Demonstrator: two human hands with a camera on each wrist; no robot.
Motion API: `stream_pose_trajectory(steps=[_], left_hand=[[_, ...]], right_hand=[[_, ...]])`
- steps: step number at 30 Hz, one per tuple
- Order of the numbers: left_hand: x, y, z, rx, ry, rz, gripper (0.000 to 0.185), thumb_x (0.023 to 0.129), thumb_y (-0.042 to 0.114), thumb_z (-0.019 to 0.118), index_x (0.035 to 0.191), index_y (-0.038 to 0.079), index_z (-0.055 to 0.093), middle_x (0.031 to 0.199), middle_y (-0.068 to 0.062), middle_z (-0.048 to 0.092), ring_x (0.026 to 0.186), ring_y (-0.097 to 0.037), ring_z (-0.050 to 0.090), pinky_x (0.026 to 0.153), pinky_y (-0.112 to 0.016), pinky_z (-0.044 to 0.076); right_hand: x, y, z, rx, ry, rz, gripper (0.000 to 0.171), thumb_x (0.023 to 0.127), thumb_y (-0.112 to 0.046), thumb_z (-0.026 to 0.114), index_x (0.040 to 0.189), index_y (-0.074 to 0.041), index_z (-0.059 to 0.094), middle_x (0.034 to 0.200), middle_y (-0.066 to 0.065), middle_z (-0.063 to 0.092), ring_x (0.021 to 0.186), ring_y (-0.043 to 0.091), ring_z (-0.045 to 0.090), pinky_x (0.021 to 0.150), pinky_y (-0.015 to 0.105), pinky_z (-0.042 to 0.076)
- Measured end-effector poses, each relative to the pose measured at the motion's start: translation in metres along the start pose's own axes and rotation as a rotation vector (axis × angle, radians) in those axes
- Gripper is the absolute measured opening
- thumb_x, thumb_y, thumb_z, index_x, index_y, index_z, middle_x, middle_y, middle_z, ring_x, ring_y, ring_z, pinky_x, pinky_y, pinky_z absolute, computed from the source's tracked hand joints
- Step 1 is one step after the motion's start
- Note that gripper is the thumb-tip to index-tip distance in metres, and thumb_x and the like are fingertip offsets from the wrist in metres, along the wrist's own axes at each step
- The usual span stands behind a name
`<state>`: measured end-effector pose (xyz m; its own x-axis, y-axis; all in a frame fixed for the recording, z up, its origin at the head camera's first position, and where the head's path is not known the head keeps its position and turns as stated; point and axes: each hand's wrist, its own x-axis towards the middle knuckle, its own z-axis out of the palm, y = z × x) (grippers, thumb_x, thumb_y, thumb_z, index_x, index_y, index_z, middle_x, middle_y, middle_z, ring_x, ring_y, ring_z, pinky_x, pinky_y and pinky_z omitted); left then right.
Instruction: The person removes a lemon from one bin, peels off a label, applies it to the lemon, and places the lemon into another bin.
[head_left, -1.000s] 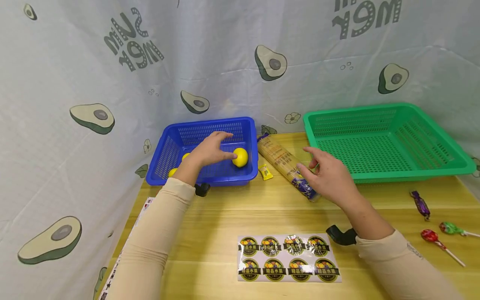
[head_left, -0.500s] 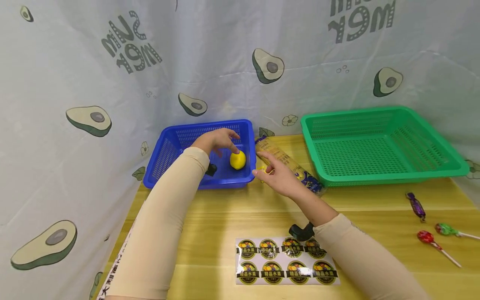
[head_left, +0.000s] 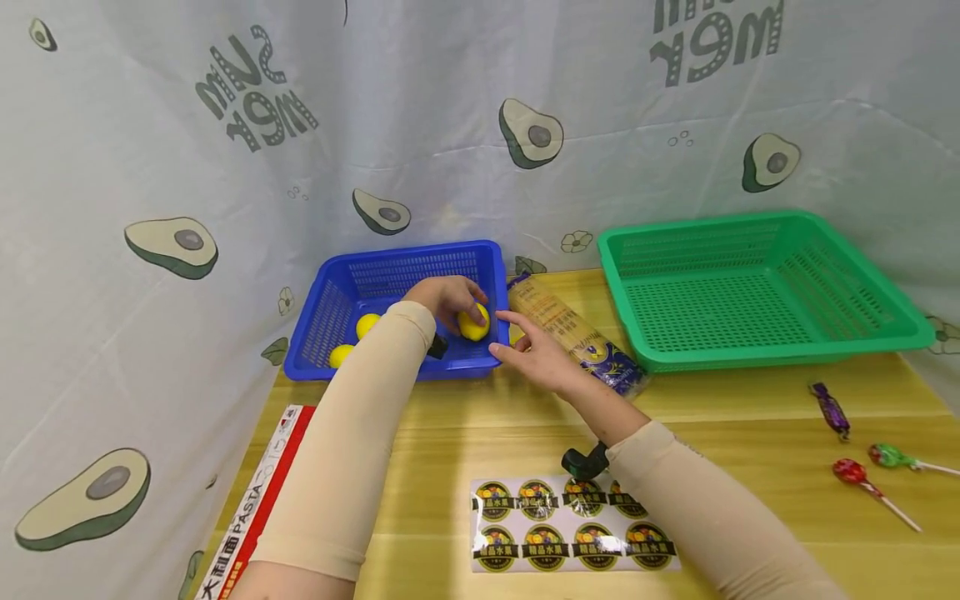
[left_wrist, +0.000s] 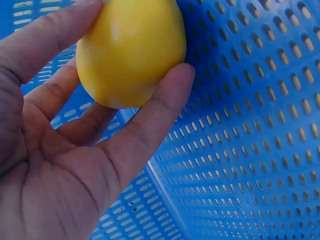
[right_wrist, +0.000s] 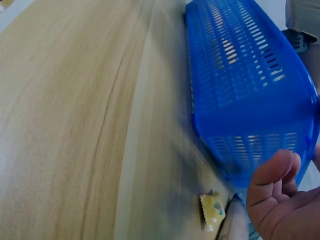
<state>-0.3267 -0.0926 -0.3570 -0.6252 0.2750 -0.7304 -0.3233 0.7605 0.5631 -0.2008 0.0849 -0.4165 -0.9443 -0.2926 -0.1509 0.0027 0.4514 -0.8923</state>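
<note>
Nearest you, the sticker sheet (head_left: 575, 524) lies flat on the table (head_left: 480, 433). Your right hand (head_left: 534, 354), fingers loosely spread and holding nothing, hovers just beside the blue basket (head_left: 337, 292). Inside the basket, your left hand (head_left: 447, 297) grips a yellow lemon (head_left: 476, 324); two more lemons (head_left: 367, 324) lie further left

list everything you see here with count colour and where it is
lemon: 3, yellow, in the blue basket, one held
blue basket: 1, blue, table's far left
green basket: 1, green, far right
noodle pack: 1, tan and purple, between the baskets
small sachet: 1, yellow, beside the blue basket
sticker sheet: 1, eight labels, near edge
candy: 1, purple, right
lollipop: 2, red and green, right edge
pasta box: 1, red and white, near left
left hand: grips one lemon
right hand: open, beside the blue basket
</note>
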Motion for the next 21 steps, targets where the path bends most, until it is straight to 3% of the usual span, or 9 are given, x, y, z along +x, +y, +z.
stream_pose_trajectory(steps=[2, 9, 13, 17, 21], left_hand=[[-0.003, 0.001, 0.001, 0.002, -0.006, -0.005, 0.067, 0.095, 0.000, 0.068, 0.156, 0.008, 0.040, 0.160, -0.019, 0.037, 0.146, -0.037, 0.042, 0.114, -0.052, 0.046], [0.008, -0.011, -0.011, 0.093, 0.022, 0.045, 0.064, 0.093, 0.006, 0.073, 0.152, 0.011, 0.048, 0.158, -0.013, 0.042, 0.142, -0.034, 0.047, 0.106, -0.048, 0.053], [-0.010, -0.010, -0.014, 0.199, 0.068, 0.138, 0.062, 0.094, 0.010, 0.073, 0.151, 0.012, 0.049, 0.156, -0.011, 0.044, 0.137, -0.033, 0.051, 0.101, -0.046, 0.057], [-0.032, -0.012, -0.013, 0.265, 0.176, 0.264, 0.060, 0.093, 0.017, 0.076, 0.148, 0.011, 0.053, 0.148, -0.012, 0.051, 0.123, -0.031, 0.059, 0.092, -0.041, 0.061], [-0.059, -0.019, -0.009, 0.268, 0.377, 0.377, 0.058, 0.089, 0.022, 0.079, 0.141, 0.011, 0.057, 0.135, -0.015, 0.058, 0.106, -0.030, 0.064, 0.081, -0.037, 0.063]], right_hand=[[-0.001, 0.000, 0.000, 0.013, -0.004, 0.003, 0.065, 0.101, -0.040, 0.064, 0.158, -0.029, 0.035, 0.095, 0.011, 0.054, 0.072, 0.020, 0.051, 0.058, 0.028, 0.041], [0.001, 0.001, 0.001, 0.045, -0.013, 0.004, 0.066, 0.100, -0.040, 0.065, 0.158, -0.029, 0.035, 0.090, 0.009, 0.053, 0.068, 0.020, 0.050, 0.057, 0.028, 0.041], [0.001, 0.002, 0.002, 0.058, -0.013, -0.003, 0.066, 0.100, -0.040, 0.066, 0.158, -0.029, 0.035, 0.088, 0.007, 0.052, 0.068, 0.019, 0.050, 0.057, 0.028, 0.041], [0.001, 0.003, 0.002, 0.062, -0.017, 0.004, 0.067, 0.099, -0.040, 0.066, 0.158, -0.028, 0.035, 0.086, 0.007, 0.052, 0.068, 0.019, 0.049, 0.056, 0.027, 0.040], [0.001, 0.002, 0.001, 0.076, -0.019, 0.008, 0.067, 0.100, -0.039, 0.066, 0.158, -0.028, 0.035, 0.086, 0.006, 0.050, 0.067, 0.019, 0.047, 0.055, 0.027, 0.038]])
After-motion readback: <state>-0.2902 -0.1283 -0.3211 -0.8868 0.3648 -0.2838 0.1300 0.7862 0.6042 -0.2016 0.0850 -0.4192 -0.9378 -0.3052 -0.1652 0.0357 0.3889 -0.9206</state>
